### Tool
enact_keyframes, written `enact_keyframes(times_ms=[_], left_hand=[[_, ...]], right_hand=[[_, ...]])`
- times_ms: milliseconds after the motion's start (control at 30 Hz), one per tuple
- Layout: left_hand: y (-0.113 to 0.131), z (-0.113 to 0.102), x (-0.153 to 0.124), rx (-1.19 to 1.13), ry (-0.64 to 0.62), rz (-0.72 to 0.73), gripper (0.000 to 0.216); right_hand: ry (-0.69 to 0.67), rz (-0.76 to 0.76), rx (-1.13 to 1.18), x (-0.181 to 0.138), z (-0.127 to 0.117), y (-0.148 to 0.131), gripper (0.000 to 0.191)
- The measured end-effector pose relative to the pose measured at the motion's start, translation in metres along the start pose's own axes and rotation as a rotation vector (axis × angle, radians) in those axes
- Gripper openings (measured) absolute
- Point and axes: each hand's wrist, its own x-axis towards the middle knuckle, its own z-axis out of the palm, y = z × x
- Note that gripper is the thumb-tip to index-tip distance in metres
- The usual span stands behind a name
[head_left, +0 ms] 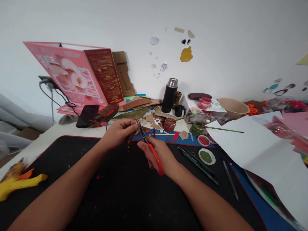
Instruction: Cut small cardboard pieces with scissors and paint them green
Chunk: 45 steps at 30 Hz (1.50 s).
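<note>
My right hand [160, 154] is closed round a pair of scissors [155, 155] with red handles, its metal blades pointing up and away toward the left. Thumb and fingers pinched together, my left hand [122, 131] is just left of the blade tips. What it pinches is too small to make out, and its lower fingers are in shadow. Both hands are above the far part of a black mat [125, 192]. Just beyond them lie cardboard scraps [149, 118], a jar of reddish-brown paint [169, 125] and a small red piece [176, 136].
A yellow glue gun [21, 181] lies at the left. Green-handled tweezers [199, 165], a lid with green paint [207, 156] and a pen [230, 179] are on the right. A black flask [169, 95] and a pink box [72, 75] stand toward the wall. White paper [260, 144] covers the right side.
</note>
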Motion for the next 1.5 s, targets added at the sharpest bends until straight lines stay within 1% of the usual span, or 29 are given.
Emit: enact_keyframes(times_ms=[167,333,467,567,733,800,933,1100,1500], left_hand=[[-0.003,-0.002,0.002,-0.056,-0.014,-0.016,0.036],[-0.009,-0.003,0.003,-0.110,-0.013,-0.015,0.038],[-0.008,-0.004,0.004,-0.110,0.019,-0.012,0.040],[-0.003,-0.004,0.002,-0.073,0.040,-0.008,0.041],[0.001,-0.003,-0.001,-0.046,-0.034,0.004,0.044],[0.001,-0.003,-0.002,-0.045,-0.043,0.016,0.046],[-0.001,0.001,0.000,-0.112,-0.047,-0.022,0.046],[-0.001,0.005,0.000,-0.181,-0.041,-0.063,0.045],[-0.004,0.006,0.000,-0.174,-0.033,-0.013,0.045]], right_hand=[[0.010,0.010,-0.014,-0.001,0.000,-0.004,0.035],[0.015,-0.005,-0.020,-0.003,-0.001,-0.009,0.037],[0.022,0.020,-0.021,-0.003,-0.001,-0.011,0.035],[0.024,0.013,-0.012,-0.003,-0.001,-0.009,0.034],[0.019,0.007,0.029,-0.002,0.000,-0.004,0.036],[0.019,0.013,0.034,-0.002,0.001,-0.003,0.035],[0.021,0.013,0.047,-0.001,0.002,0.000,0.032],[0.010,-0.012,0.059,0.000,0.002,0.006,0.038],[0.012,0.001,0.057,-0.001,0.003,0.007,0.042]])
